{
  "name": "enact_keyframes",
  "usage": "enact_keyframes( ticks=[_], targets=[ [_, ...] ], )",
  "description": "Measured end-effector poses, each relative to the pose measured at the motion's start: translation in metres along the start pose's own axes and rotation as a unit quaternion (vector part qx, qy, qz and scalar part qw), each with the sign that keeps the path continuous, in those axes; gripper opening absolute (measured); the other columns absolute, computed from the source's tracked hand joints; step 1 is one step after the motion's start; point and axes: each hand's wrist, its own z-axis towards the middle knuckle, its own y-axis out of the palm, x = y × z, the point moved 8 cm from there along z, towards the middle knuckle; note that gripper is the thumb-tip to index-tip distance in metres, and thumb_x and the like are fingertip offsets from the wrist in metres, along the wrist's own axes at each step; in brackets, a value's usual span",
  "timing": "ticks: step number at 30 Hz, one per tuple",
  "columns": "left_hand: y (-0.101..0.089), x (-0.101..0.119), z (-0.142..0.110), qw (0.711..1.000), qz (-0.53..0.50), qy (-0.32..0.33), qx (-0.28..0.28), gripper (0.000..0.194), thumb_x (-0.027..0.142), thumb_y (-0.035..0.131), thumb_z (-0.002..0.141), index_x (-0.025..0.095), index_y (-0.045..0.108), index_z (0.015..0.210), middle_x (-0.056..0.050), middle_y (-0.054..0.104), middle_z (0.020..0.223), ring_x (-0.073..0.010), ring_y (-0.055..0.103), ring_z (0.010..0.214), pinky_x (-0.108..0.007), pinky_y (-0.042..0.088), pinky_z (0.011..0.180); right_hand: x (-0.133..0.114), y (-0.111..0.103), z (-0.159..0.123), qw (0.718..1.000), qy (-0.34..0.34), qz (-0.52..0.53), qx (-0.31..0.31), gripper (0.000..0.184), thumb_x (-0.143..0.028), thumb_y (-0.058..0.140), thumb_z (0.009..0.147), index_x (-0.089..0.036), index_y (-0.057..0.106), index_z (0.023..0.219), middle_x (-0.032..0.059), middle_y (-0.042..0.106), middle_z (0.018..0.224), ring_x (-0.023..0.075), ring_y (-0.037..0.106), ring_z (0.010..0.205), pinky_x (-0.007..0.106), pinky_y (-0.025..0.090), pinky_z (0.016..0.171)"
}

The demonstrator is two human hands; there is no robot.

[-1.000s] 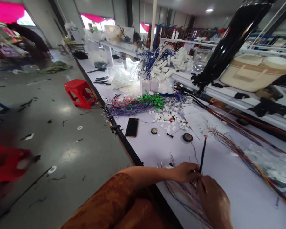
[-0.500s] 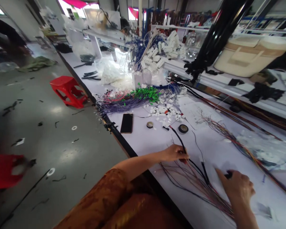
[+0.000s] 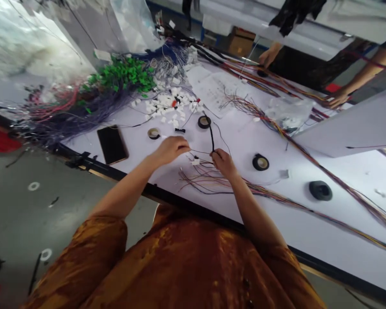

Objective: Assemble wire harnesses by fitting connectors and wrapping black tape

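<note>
My left hand is closed, its fingertips pinching the end of a thin wire that runs across to my right hand. My right hand is closed around the lower end of a black-wrapped cable, which points away from me toward a roll of black tape. Just below and between the hands are small white connectors. A loose wire bundle fans out under my right wrist and stretches off to the right. Another tape roll stands right of my right hand.
A phone and a tape roll lie to the left. Behind them are white connectors and wires with green connectors. A black roll sits at right. Across the table, another person's hands touch a long harness.
My view has swung right and down. My left hand has let go of the black-wrapped cable and pinches a thin wire. My right hand has come in from the right and grips the cable.
</note>
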Motion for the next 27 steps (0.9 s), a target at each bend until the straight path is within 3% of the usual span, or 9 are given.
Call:
enact_keyframes(
  ticks=[5,8,12,16,19,21,22,24,27],
  targets=[
    [-0.031,-0.039,-0.01,0.993,-0.075,-0.049,0.074,0.021,0.036,0.066,0.083,0.016,0.07,0.077,-0.003,0.066,0.074,-0.0126,0.056,0.066,-0.025,0.039,0.063,0.007,0.008,0.009,1.0,-0.008,-0.014,-0.015,0.017,-0.033,0.05,0.082,-0.021,0.059,0.075,-0.0044,0.053,0.06,0.0106,0.044,0.054,0.023,0.033,0.051],
    [-0.021,-0.063,-0.008,0.974,-0.167,-0.124,0.092,0.021,0.035,0.068,0.081,0.015,0.068,0.074,0.001,0.055,0.057,-0.0091,0.046,0.052,-0.023,0.034,0.053,0.008,0.008,0.011,0.999,0.014,-0.016,-0.025,0.016,-0.034,0.051,0.081,-0.021,0.057,0.073,-0.0052,0.05,0.056,0.0104,0.042,0.051,0.023,0.031,0.049],
    [0.007,-0.091,-0.001,0.915,-0.319,-0.231,0.086,0.02,0.032,0.067,0.081,0.015,0.064,0.07,0.004,0.047,0.047,-0.0068,0.039,0.041,-0.02,0.03,0.044,0.005,0.004,0.01,0.998,0.039,0.014,-0.04,0.016,-0.035,0.054,0.081,-0.021,0.058,0.076,-0.0056,0.05,0.054,0.0093,0.041,0.048,0.023,0.031,0.047],
    [0.007,-0.099,0.007,0.9,-0.339,-0.245,0.12,0.021,0.033,0.067,0.083,0.016,0.06,0.072,0.003,0.051,0.054,-0.0074,0.046,0.044,-0.019,0.033,0.043,-0.005,-0.003,0.009,0.997,0.016,0.032,-0.069,0.015,-0.032,0.064,0.076,-0.018,0.063,0.082,-0.0042,0.056,0.065,0.008,0.047,0.055,0.022,0.036,0.051],
    [-0.014,-0.075,-0.001,0.919,-0.257,-0.175,0.244,0.02,0.034,0.069,0.084,0.019,0.057,0.083,-0.001,0.062,0.076,-0.0112,0.06,0.063,-0.022,0.045,0.053,-0.006,-0.016,0.014,0.994,0.023,0.094,-0.056,0.013,-0.028,0.064,0.077,-0.018,0.063,0.086,-0.004,0.058,0.068,0.0066,0.048,0.054,0.021,0.038,0.051],
    [-0.011,-0.032,-0.009,0.949,-0.15,-0.073,0.268,0.019,0.035,0.067,0.087,0.02,0.058,0.094,-0.004,0.066,0.093,-0.0141,0.064,0.08,-0.026,0.051,0.067,-0.004,-0.028,0.021,0.99,0.026,0.135,-0.029,0.013,-0.026,0.062,0.078,-0.018,0.062,0.088,-0.0031,0.06,0.07,0.0068,0.051,0.053,0.021,0.039,0.051],
    [0.004,-0.006,-0.011,0.969,-0.101,-0.009,0.226,0.019,0.035,0.064,0.09,0.02,0.059,0.098,-0.006,0.067,0.099,-0.0158,0.065,0.086,-0.029,0.052,0.074,-0.001,-0.032,0.025,0.988,0.031,0.15,-0.02,0.013,-0.025,0.061,0.079,-0.018,0.062,0.089,-0.0024,0.062,0.071,0.0072,0.053,0.054,0.021,0.041,0.051],
    [0.053,0.041,-0.016,0.993,-0.015,0.098,0.065,0.023,0.035,0.06,0.094,0.018,0.06,0.11,-0.01,0.067,0.114,-0.0217,0.064,0.104,-0.036,0.052,0.089,0.006,-0.036,0.032,0.985,0.054,0.163,-0.019,0.013,-0.023,0.061,0.079,-0.018,0.06,0.09,-0.0006,0.066,0.075,0.0086,0.057,0.058,0.022,0.044,0.053],
    [0.114,0.068,-0.028,0.978,0.13,0.134,-0.093,0.033,0.026,0.057,0.094,0.014,0.057,0.125,-0.015,0.06,0.134,-0.0296,0.058,0.119,-0.044,0.049,0.096,0.017,-0.037,0.038,0.988,0.087,0.122,-0.032,0.018,-0.019,0.062,0.076,-0.018,0.057,0.093,0.0006,0.069,0.078,0.0103,0.06,0.062,0.023,0.047,0.058]
  ],
)
